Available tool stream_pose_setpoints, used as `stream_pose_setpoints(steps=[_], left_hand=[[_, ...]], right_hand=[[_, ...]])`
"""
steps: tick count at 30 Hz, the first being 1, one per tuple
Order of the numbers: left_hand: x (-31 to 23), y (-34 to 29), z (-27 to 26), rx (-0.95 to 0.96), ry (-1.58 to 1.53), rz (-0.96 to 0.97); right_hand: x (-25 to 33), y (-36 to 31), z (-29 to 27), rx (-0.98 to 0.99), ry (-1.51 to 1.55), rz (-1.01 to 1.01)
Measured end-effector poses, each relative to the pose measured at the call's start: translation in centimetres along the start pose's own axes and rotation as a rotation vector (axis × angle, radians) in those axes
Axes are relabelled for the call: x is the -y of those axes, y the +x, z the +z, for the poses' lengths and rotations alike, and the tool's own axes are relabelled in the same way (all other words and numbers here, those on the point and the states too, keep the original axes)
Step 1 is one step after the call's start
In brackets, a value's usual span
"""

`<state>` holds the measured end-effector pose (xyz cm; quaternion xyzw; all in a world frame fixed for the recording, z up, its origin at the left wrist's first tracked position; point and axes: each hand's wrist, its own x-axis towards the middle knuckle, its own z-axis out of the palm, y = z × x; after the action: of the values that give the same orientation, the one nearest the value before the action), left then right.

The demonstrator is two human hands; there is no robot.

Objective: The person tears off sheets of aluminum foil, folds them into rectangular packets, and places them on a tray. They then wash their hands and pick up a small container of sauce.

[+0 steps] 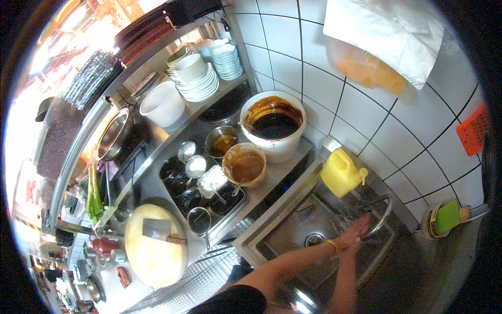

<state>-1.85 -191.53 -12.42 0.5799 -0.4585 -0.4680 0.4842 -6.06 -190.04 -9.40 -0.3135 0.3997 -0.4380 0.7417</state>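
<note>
Over the metal sink (282,222), both my hands meet beneath the curved tap (388,209). My left hand (357,230), with a yellow band at its wrist, reaches toward the spout with its fingers stretched out. My right hand (347,252) comes up from below and lies against the left one; its fingers are mostly hidden. I see no object in either hand. A round drain (314,239) shows in the basin to the left of them. Behind the basin a yellow jug (340,172) with a spout stands near the tap.
Left of the sink stand a white bucket of dark sauce (274,125), a tub of brown sauce (244,165) and several small pots. A cleaver (156,229) lies on a round chopping board (146,261). A green sponge (447,217) sits at the right.
</note>
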Motion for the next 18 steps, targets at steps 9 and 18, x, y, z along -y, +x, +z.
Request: stream_pose_setpoints(steps=[9,18], left_hand=[[3.9,1.8,1.6,0.020,-0.215,0.231],[-0.2,-0.2,-1.9,-0.090,-0.400,-0.203]], right_hand=[[-2.3,2.2,-3.9,-0.129,0.063,0.076],[-1.5,-1.4,0.0,-0.073,0.022,0.104]])
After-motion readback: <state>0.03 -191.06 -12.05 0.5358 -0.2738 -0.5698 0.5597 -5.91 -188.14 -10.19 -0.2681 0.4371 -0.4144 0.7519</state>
